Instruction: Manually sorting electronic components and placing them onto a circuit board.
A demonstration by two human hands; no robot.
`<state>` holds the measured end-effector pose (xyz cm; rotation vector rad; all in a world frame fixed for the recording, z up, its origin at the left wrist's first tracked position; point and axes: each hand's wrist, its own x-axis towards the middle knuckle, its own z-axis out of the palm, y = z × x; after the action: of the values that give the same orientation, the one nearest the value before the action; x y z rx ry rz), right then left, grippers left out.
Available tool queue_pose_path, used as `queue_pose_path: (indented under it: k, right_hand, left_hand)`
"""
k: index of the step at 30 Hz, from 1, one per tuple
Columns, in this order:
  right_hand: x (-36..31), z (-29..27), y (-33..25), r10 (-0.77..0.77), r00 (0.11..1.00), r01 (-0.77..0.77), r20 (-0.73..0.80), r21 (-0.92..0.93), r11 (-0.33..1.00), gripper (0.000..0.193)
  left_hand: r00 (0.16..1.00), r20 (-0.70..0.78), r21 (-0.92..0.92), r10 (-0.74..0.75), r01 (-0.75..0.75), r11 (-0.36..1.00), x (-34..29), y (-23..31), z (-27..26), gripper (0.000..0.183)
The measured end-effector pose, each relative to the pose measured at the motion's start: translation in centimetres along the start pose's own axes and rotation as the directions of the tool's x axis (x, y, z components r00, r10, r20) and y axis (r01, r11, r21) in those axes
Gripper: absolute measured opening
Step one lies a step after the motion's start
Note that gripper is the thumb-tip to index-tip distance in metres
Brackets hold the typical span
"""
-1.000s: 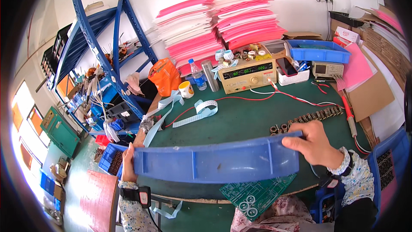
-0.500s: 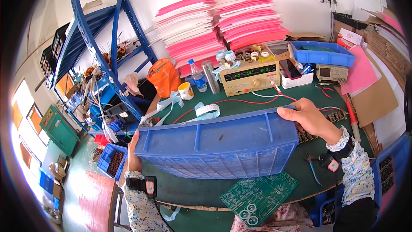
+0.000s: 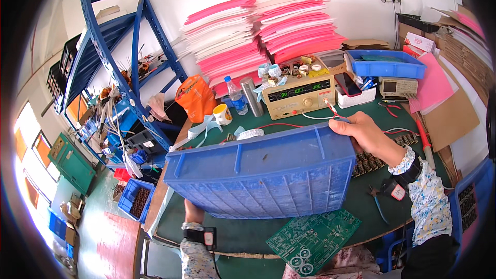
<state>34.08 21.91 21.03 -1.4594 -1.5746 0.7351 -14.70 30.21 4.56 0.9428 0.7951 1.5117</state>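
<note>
A large blue plastic bin (image 3: 258, 175) is tilted above the green bench, its ribbed outer wall and smooth outer face turned toward me. My right hand (image 3: 364, 134) grips its upper right end, thumb over the edge, the other fingers mostly hidden. Below the bin's lower left part, my left hand (image 3: 194, 212) supports it from underneath, with its fingers out of sight. The bin's inside cannot be seen. A green circuit board (image 3: 312, 237) with white rings at its near end lies under the bin, partly over the bench's front edge.
Behind the bin stand a power supply (image 3: 299, 95), a steel flask (image 3: 251, 96), a water bottle (image 3: 236, 96) and a yellow mug (image 3: 222, 114). Pliers (image 3: 378, 205) and rows of small components (image 3: 369, 163) lie to the right. A blue shelf rack (image 3: 98, 31) rises on the left.
My left hand has shifted from the bin's left end to beneath its lower left part. The bin has tipped slightly further, its right end still in my right hand.
</note>
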Motion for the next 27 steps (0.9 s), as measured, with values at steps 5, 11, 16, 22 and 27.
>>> queue_pose_path:
  k: [5,11,16,22,27]
  right_hand:
    - [1.8,-0.1,0.5,0.07,0.997,-0.072,0.018,0.174,0.982,0.061]
    - [4.4,-0.2,1.5,0.152,0.987,-0.158,0.046,0.261,0.952,0.055]
    - [7.2,-0.5,3.3,0.233,0.969,-0.247,0.081,0.326,0.913,0.048]
    - [10.6,-0.5,5.0,0.357,0.921,-0.388,0.156,0.291,0.874,0.041]
    - [12.3,0.5,7.4,0.388,0.906,-0.421,0.167,0.292,0.859,0.039]
  left_hand:
    - [0.994,-0.057,-0.045,-0.092,0.089,0.995,1.5,-0.8,1.8,0.042]
    - [0.989,-0.059,0.059,-0.134,0.137,0.989,2.2,0.1,2.6,0.046]
    - [0.978,-0.102,0.148,-0.183,0.197,0.969,2.5,1.0,4.4,0.043]
    - [0.965,-0.089,0.22,-0.247,0.261,0.94,4.6,0.5,4.3,0.047]
    - [0.965,-0.075,0.321,-0.252,0.263,0.91,5.1,-0.1,4.4,0.052]
